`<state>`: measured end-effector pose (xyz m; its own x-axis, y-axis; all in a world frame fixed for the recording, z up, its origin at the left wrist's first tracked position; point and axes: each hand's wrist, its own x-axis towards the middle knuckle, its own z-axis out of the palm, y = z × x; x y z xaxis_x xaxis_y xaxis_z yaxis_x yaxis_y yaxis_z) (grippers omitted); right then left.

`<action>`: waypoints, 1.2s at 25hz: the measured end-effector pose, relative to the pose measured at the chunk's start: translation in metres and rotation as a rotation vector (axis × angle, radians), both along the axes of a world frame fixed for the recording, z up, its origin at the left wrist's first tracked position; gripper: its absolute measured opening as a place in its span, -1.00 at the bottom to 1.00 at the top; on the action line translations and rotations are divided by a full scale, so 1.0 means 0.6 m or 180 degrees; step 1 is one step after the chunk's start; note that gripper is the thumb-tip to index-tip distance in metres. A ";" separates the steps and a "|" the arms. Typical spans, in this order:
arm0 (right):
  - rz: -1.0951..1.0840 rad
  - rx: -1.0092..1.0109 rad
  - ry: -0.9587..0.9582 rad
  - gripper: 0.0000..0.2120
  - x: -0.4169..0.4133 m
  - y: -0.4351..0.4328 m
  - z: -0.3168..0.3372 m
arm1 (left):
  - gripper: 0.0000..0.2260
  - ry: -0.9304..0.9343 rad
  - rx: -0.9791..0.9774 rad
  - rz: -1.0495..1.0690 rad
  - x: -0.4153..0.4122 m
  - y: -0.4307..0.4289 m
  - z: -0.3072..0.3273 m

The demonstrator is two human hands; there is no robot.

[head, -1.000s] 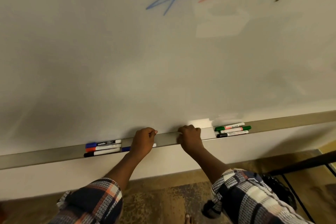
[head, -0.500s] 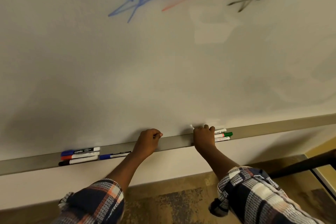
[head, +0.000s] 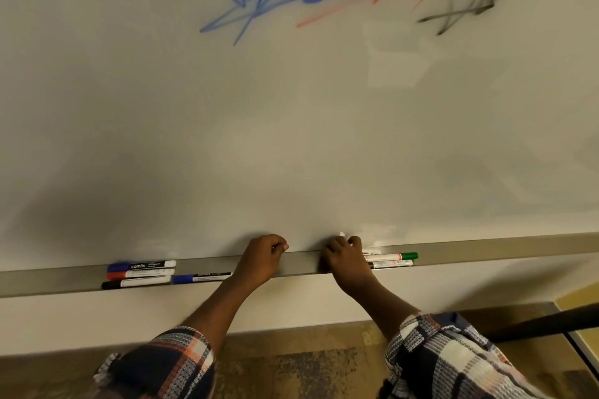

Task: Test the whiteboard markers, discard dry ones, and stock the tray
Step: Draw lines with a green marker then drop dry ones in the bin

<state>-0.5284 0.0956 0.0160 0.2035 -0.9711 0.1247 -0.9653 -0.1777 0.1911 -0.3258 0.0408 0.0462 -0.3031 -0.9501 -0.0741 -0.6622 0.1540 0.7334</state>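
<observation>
At the tray (head: 486, 248), a white marker (head: 342, 234) is gripped by the curled right hand (head: 345, 257); capped markers (head: 389, 257) lie at its 3 o'clock. The left hand (head: 263, 258) is curled, its contents indiscernible. The light, smooth barrels are judged best pinched mid-length.

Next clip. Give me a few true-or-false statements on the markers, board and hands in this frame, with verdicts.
1. Blue, red and black scribbles mark the whiteboard. True.
2. A green-capped marker lies in the tray, right of the right hand. True.
3. The three stacked markers at the left all have green caps. False: their caps are blue, red and black.
4. Both hands are up at the scribbles. False: the left hand and right hand are down at the tray.
</observation>
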 end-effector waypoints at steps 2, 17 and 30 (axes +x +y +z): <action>0.0329 -0.0341 -0.0313 -0.73 0.025 -0.006 0.006 | -0.82 -0.0019 0.0038 -0.0002 0.007 -0.002 -0.003; 0.0656 -0.1781 -0.2880 -0.80 0.254 -0.073 0.253 | -0.72 0.2417 -0.0213 0.0403 0.123 -0.022 0.219; 0.0409 -0.2533 -0.2835 -0.81 0.406 -0.083 0.450 | -0.78 0.3499 -0.1130 0.0016 0.214 -0.015 0.489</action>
